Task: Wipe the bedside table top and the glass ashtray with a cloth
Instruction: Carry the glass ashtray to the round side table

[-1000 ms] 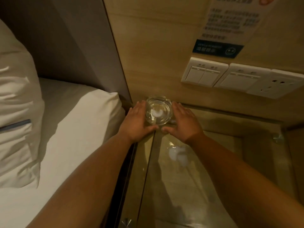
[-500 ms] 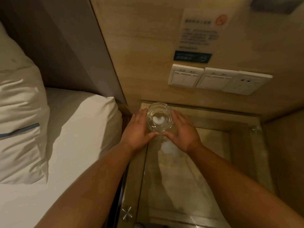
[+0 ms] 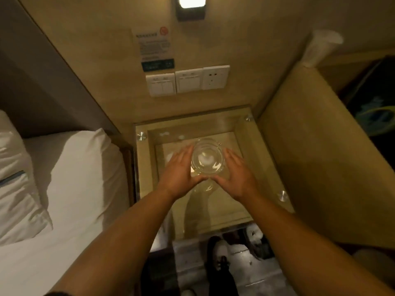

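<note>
Two bare hands hold a round glass ashtray [image 3: 207, 157] between them. The left hand [image 3: 180, 176] is on the left side of it and the right hand [image 3: 234, 176] is on the right side. Both hands are flat, with the fingers held close together and pointing away, and the palms press on the sides of the glass. The two thumbs reach in under the near edge of the ashtray, and their tips almost meet.

The ashtray is clear, and you can see rings in it. It is over the far middle part of the bedside table top [image 3: 239, 201]. I cannot tell if it sits on the glass or is lifted a little above it.

The table top is a square sheet of glass with shiny round metal studs [image 3: 141, 136] at the corners. The arms make a pale reflection in it, near the hands.

To the left of the table is a bed [image 3: 81, 178] with white sheets and a white pillow [image 3: 15, 189]. On the far wall above the table is a row of white switches [image 3: 174, 83] with a socket [image 3: 215, 77] at the right end. Above them are a paper notice [image 3: 155, 47] and a bright lamp [image 3: 192, 6]. To the right of the table is a tan wall panel [image 3: 310, 157]. Near the bottom, dark shoes [image 3: 220, 261] stand on the floor.
</note>
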